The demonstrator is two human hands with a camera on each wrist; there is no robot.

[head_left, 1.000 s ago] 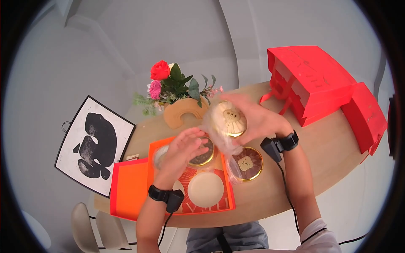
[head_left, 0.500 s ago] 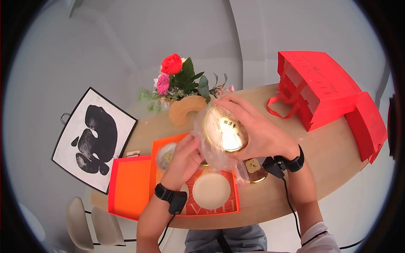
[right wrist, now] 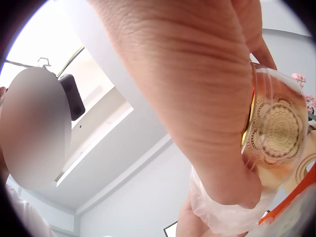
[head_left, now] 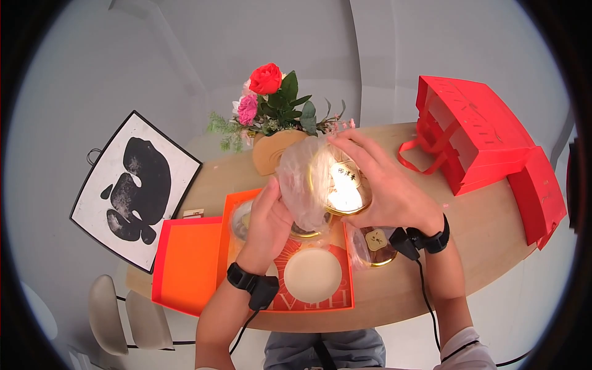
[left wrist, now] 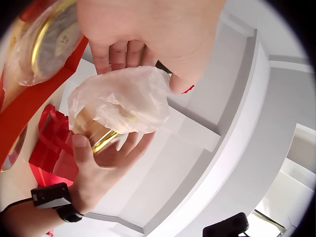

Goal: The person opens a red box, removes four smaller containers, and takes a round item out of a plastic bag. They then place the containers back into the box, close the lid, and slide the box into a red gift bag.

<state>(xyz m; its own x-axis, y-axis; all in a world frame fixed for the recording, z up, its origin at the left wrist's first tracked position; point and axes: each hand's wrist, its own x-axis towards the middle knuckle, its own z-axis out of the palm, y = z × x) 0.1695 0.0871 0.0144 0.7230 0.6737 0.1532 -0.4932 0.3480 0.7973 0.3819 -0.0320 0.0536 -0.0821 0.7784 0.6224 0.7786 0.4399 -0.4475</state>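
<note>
A round clear container with a gold rim [head_left: 353, 185] is tilted above the orange box [head_left: 351, 290], gripped around its edge by my right hand [head_left: 394, 191]. Crumpled translucent plastic wrap [head_left: 299, 185] covers its left side. My left hand [head_left: 271, 222] has its fingers and thumb around the wrap's left edge. In the left wrist view the wrap [left wrist: 123, 96] lies between my left hand [left wrist: 153, 29] and the gripping right hand [left wrist: 106, 173]. The right wrist view shows the patterned base [right wrist: 277, 129] of the container beside my right hand [right wrist: 197, 98].
Inside the orange box are wrapped containers and a round cream-coloured piece [head_left: 312, 275]. Another gold-rimmed container [head_left: 377, 242] sits right of it. Flowers [head_left: 266, 79] in a wooden vase [head_left: 271, 154] stand behind. A framed picture [head_left: 139, 191] is at left, red bags [head_left: 478, 132] at right.
My right hand has turned the container so its face tilts, then moved slightly right. My left hand has come up to the plastic wrap, which now bunches at the container's left side.
</note>
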